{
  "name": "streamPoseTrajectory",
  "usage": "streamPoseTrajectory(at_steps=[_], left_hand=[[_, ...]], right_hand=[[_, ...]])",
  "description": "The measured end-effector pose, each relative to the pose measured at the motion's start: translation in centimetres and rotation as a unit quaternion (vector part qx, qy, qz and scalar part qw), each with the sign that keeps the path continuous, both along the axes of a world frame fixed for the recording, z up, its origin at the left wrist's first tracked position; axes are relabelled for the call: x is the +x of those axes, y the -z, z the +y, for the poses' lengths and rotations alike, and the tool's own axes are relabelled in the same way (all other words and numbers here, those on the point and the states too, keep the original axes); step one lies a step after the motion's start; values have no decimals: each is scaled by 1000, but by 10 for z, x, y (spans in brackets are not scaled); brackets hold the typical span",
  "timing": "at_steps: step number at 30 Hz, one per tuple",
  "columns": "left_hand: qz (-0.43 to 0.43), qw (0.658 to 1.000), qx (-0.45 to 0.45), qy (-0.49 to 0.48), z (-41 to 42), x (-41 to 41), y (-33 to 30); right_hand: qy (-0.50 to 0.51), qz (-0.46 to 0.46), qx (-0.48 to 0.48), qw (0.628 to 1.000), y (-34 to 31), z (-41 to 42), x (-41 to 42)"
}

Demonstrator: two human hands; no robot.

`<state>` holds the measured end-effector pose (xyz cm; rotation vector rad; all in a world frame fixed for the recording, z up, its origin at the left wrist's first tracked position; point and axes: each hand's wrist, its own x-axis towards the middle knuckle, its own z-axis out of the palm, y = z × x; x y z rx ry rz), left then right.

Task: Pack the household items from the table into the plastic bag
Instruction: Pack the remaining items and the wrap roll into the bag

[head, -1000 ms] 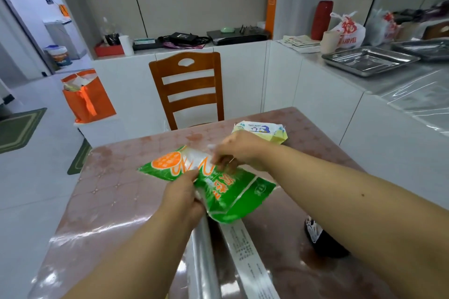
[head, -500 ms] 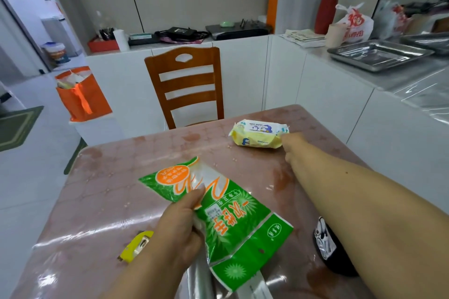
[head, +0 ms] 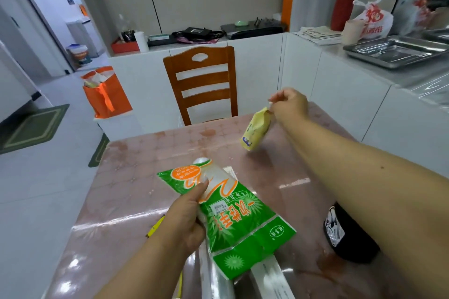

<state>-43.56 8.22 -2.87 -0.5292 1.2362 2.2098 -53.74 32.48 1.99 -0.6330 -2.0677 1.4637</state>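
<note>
My left hand [head: 187, 219] grips the left edge of a green and orange printed plastic bag [head: 233, 218], holding it just above the table [head: 136, 192]. My right hand [head: 290, 104] pinches the top corner of a small yellow tissue pack [head: 255, 130], which hangs tilted in the air over the far right part of the table. A clear roll [head: 218, 277] and a long white boxed item [head: 272, 277] stick out from under the bag's near end. A yellow object [head: 155, 226] peeks out beside my left wrist.
A black bottle [head: 347, 238] lies on the table under my right forearm. A wooden chair [head: 201, 82] stands at the far edge. An orange bag [head: 104, 94] sits on a low stand at left. White counters with metal trays [head: 393, 52] run along the right.
My right hand reached to the yellow tissue pack, took it by a corner and lifted it off the table. My left hand kept hold of the green bag.
</note>
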Motion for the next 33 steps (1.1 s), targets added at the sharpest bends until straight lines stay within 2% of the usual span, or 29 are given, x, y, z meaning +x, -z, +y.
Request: streamPoseTrajectory(at_steps=[2,4,7,10,12,15,18,20,25,26,29,30,31,33], left_hand=[[-10,1000,6,9,-9,1,1],[-24,999,10,23,-17,2,3],[-26,998,23,51,-27,7,1],[25,994,84,67,-31,13,-6],[70,987,128,66,-33,18,-16],[93,971,183,126,-41,31,-29],[109,978,138,114,-58,34,-29],[122,982,121,84,-71,31,-29],[136,987,79,36,-96,25,-32],[138,987,75,32,-96,26,-34],[141,988,59,33,-84,31,-45],[138,989,47,32,-78,33,-49],[133,990,34,31,-71,36,-52],[124,991,16,40,-57,42,-59]], right_hand=[[-57,63,-65,994,-40,-13,12],[-124,102,-166,973,-80,-25,32],[-218,129,-357,899,-120,-42,63],[-274,71,-474,834,-111,-67,80],[-302,10,-458,836,-83,-87,86],[-320,-42,-324,889,-55,-107,93],[-301,-44,-119,945,-59,-115,91],[-280,-35,-44,958,-61,-117,86],[-315,-171,-66,931,-44,-104,92],[-310,-198,-40,929,-40,-96,95],[-269,-303,163,900,-39,-68,111],[-266,-319,180,892,-40,-61,117],[-280,-321,142,894,-39,-56,124],[-322,-302,-51,896,-43,-64,142]])
